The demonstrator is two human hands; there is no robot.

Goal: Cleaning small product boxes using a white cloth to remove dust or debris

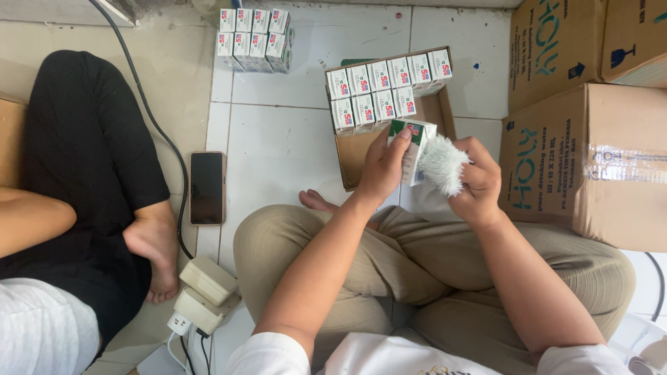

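Head view looks down on large brown cartons (590,160) stacked at the right on the tiled floor (278,139). An open cardboard tray (358,149) ahead holds rows of small white boxes (382,87); another block of boxes (251,40) stands farther off. A black phone (207,187) lies flat to the left. Left hand (382,167) pinches a small white-and-green box (414,149) between thumb and fingers (399,139), its long axis upright, tilted slightly, above the tray's near edge. Right hand (476,184) closes its fingers around a fluffy white cloth (442,164) pressed against the box's right face.
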